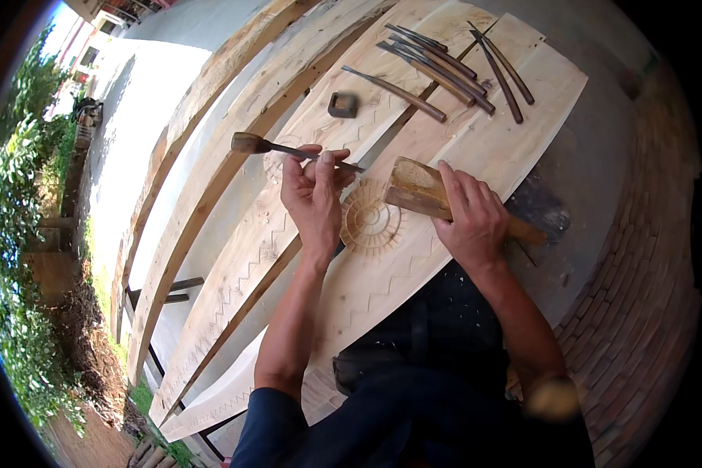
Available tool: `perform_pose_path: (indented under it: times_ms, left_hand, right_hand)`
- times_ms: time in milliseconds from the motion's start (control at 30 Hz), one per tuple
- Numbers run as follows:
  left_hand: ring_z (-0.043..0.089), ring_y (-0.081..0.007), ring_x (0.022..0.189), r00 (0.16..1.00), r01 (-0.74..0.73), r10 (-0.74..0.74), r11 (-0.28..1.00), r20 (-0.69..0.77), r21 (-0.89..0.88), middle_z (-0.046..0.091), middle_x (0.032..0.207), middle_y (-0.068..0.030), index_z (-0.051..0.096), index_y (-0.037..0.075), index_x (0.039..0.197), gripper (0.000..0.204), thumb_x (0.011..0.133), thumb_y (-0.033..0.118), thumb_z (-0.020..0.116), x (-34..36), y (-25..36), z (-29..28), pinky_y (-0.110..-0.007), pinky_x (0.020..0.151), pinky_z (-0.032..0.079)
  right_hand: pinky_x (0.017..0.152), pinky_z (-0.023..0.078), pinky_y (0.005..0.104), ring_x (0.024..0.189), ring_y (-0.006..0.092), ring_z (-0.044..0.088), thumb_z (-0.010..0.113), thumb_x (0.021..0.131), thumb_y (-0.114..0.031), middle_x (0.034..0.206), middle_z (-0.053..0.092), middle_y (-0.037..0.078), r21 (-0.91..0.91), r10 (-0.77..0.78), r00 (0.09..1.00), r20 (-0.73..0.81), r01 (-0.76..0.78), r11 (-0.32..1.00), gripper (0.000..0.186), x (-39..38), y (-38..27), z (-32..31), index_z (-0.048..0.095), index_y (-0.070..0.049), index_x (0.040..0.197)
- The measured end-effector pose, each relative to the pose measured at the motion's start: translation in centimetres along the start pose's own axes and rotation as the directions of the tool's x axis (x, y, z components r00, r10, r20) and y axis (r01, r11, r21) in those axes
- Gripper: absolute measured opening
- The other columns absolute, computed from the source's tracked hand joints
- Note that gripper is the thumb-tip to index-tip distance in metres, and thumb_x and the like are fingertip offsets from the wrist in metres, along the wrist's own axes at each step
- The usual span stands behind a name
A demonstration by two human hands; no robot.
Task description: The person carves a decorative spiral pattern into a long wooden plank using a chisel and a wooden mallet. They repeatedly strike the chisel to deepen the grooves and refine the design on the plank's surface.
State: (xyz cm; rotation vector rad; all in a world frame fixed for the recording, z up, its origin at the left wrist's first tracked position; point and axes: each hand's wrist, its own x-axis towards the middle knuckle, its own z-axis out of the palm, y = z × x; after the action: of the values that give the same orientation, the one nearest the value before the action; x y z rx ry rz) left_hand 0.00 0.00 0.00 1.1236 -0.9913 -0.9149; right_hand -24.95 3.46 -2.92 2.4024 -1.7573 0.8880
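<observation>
My left hand (316, 199) grips a chisel (249, 143) with a short dark wooden handle pointing left and a metal shank crossing my fingers toward the board. A carved round rosette (370, 210) shows on the pale plank (413, 265) between my hands, along with carved or pencilled zigzag lines. My right hand (476, 218) is wrapped round a worn wooden mallet (417, 187), its head just above and right of the rosette. Several more chisels (417, 101) lie on the far end of the planks, near a small dark square block (342, 104).
Long curved timber beams (210, 156) run side by side to my left on dark metal supports (181, 290). Beyond them are sunlit paving (140, 86) and leafy plants (19, 218). Brick paving (624, 296) curves along my right. My dark-clothed lap (413, 327) sits below the plank edge.
</observation>
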Motion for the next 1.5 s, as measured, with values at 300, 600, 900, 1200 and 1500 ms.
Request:
perform_pose_path:
  times_ms: [300, 600, 900, 1200, 1500]
  left_hand:
    - [0.078, -0.0159, 0.087, 0.995, 0.094, -0.093, 0.995, 0.037, -0.028, 0.082, 0.105, -0.0148, 0.057, 0.002, 0.123, 0.016, 0.116, 0.014, 0.065, -5.5, -2.0, -0.4, -0.029, 0.08, 0.065]
    - [0.076, -0.0125, 0.093, 0.983, 0.109, -0.103, 0.994, 0.153, -0.027, 0.08, 0.101, -0.0111, 0.059, -0.003, 0.124, 0.015, 0.113, 0.004, 0.066, -6.3, -2.2, -0.6, -0.027, 0.083, 0.063]
    - [0.076, -0.012, 0.092, 0.978, 0.133, -0.131, 0.991, 0.162, 0.0, 0.08, 0.098, -0.0109, 0.06, -0.005, 0.12, 0.011, 0.113, 0.001, 0.064, -5.9, -1.2, -0.2, -0.028, 0.086, 0.063]
    - [0.076, -0.0115, 0.089, 0.979, 0.052, -0.075, 0.991, 0.187, 0.125, 0.082, 0.095, -0.0118, 0.062, -0.005, 0.118, 0.011, 0.111, 0.001, 0.067, -5.9, -2.1, -0.4, -0.026, 0.084, 0.06]
    - [0.074, -0.0123, 0.096, 0.96, -0.013, -0.059, 0.967, 0.273, 0.254, 0.081, 0.104, -0.0101, 0.063, -0.003, 0.122, 0.013, 0.114, 0.006, 0.066, -6.0, -2.5, -1.0, -0.028, 0.086, 0.06]
  right_hand:
    - [0.091, 0.059, 0.0518, 0.101, 0.0447, 0.078, 0.088, 0.086, -0.027, 0.104, 0.081, 0.021, 0.147, 0.259, 0.886, 0.385, -0.336, 0.93, 0.042, 5.2, -1.0, -3.7, 0.077, -0.005, 0.12]
    - [0.093, 0.061, 0.0497, 0.101, 0.0433, 0.079, 0.093, 0.084, -0.029, 0.106, 0.082, 0.02, 0.167, 0.281, 0.916, 0.287, -0.337, 0.927, 0.048, 4.3, -1.2, -3.2, 0.077, -0.007, 0.123]
    - [0.095, 0.061, 0.0482, 0.102, 0.0416, 0.079, 0.094, 0.084, -0.029, 0.109, 0.082, 0.019, 0.156, 0.261, 0.923, 0.281, -0.312, 0.937, 0.051, 4.1, -1.0, -2.8, 0.076, -0.007, 0.126]
    - [0.094, 0.061, 0.0484, 0.102, 0.0423, 0.079, 0.093, 0.084, -0.028, 0.108, 0.082, 0.019, 0.165, 0.248, 0.928, 0.277, -0.3, 0.939, 0.049, 4.2, -1.0, -2.9, 0.076, -0.007, 0.124]
    - [0.093, 0.061, 0.0479, 0.102, 0.0418, 0.079, 0.092, 0.085, -0.029, 0.107, 0.082, 0.019, 0.143, 0.257, 0.923, 0.287, -0.306, 0.941, 0.048, 4.2, -1.1, -2.9, 0.076, -0.008, 0.125]
